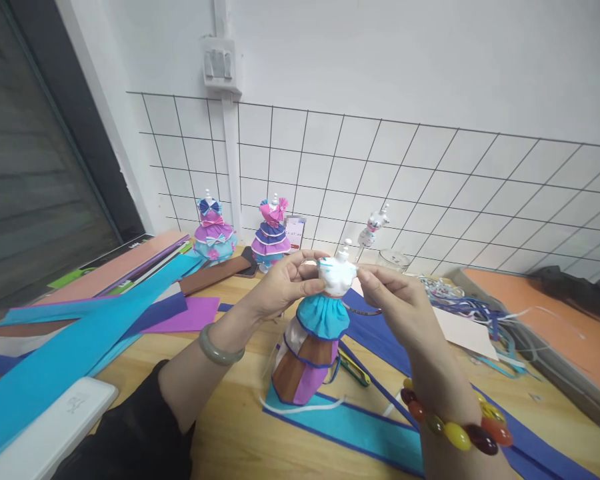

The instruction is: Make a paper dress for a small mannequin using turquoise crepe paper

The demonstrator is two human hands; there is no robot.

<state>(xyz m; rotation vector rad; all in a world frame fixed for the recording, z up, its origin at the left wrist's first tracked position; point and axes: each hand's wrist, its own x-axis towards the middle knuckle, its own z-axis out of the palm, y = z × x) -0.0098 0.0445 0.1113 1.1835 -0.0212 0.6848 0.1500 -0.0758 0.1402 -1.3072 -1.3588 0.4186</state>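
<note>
A small white dress form [337, 277] stands upright in front of me, wearing a tiered paper skirt [307, 353] in turquoise, brown, white and purple with dark blue edging. My left hand [291, 283] grips the form's torso from the left, thumb in front. At the opposite side of the torso, the thumb and fingers of my right hand [387, 290] are pinched together; what is between them is too small to make out. Under the skirt lies a turquoise paper strip [360, 430] with blue edges, and a white cord [305, 408] crosses it.
Two dressed forms [214, 230] [271, 233] and a bare white form [373, 228] stand by the wall grid. Coloured paper strips [95, 320] and a white power bank [55, 427] lie left. A yellow-green cutter [355, 370] is behind the skirt; ribbon scraps [480, 307] lie right.
</note>
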